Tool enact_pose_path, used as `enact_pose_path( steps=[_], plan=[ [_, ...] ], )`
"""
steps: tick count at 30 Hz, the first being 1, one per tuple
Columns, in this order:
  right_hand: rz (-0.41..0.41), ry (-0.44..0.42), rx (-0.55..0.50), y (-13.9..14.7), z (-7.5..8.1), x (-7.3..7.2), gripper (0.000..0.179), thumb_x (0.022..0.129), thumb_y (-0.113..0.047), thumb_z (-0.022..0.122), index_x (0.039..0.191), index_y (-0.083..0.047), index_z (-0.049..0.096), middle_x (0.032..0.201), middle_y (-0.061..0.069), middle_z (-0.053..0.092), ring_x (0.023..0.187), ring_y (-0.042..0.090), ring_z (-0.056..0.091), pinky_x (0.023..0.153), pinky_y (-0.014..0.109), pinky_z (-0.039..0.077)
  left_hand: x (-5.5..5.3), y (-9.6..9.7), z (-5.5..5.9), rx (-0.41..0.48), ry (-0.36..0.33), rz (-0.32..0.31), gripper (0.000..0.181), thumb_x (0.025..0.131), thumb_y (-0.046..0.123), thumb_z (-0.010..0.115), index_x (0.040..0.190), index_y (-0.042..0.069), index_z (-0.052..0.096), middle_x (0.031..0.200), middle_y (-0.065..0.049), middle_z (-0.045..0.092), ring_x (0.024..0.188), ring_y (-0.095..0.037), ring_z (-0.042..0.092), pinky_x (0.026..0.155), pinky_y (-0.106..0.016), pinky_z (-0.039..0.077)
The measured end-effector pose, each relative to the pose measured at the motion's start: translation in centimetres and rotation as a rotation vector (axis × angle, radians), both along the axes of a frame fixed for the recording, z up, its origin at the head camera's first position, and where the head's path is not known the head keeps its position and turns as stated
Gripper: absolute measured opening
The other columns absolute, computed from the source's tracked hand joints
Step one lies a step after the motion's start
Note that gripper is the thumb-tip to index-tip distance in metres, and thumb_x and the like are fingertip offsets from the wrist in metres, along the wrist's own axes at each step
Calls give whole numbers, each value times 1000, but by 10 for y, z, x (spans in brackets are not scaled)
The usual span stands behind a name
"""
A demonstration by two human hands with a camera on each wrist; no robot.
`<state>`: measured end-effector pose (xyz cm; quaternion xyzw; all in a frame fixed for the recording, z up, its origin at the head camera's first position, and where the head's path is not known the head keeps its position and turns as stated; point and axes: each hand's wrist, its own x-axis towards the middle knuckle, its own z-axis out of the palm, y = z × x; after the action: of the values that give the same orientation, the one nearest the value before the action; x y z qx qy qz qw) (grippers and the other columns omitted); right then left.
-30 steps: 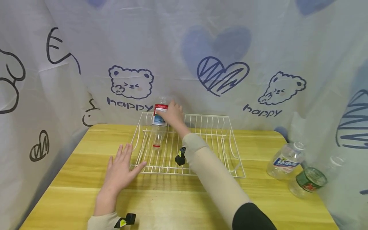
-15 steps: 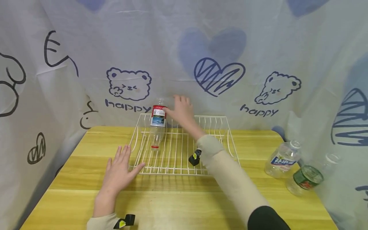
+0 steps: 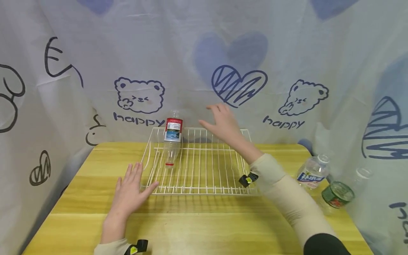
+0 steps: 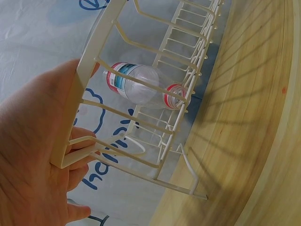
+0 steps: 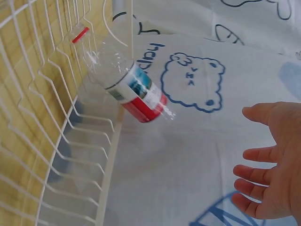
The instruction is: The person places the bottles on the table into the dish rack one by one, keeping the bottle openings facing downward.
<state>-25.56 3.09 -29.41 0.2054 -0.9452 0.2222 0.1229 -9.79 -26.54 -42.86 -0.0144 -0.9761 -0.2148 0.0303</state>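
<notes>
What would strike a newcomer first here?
Probably the red-labelled bottle, leaning neck-down at the left in the white rack. Next, the left hand at the rack's left side and the right hand apart from the bottle, to its right. Two more bottles are on the table, far right.

Reads "happy" in dark blue letters on the curtain (image 3: 181,63), once below the left bear drawing (image 3: 139,95) and again below the right bear drawing (image 3: 303,98). Starts with "ha" at the curtain's right edge, then runs out of the head view. Shows "happy" steeply tilted in the left wrist view, crossed by wires of the rack (image 4: 96,42); in the right wrist view, turned sideways and partly behind the red-labelled bottle (image 5: 122,75). Carries Chinese characters, apparently 补水 with more unclear, on the blue-labelled bottle (image 3: 310,177). Bears print too small to read on the red-labelled bottle and the green-labelled bottle (image 3: 338,194).
</notes>
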Motion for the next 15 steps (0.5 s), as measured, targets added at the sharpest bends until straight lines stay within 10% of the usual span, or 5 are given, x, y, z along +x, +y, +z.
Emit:
enact_pose_path(
  steps=[15],
  plan=[
    [23,3,-192,95,-19,55,58,91,-35,67,136,-3,49,134,18,53,129,36,41,111,56,32,1,0,1,6,-9,-1,94,94,65,41,156,2,8,164,-17,5,152,-39,-2,116,-70,-1]
  ],
)
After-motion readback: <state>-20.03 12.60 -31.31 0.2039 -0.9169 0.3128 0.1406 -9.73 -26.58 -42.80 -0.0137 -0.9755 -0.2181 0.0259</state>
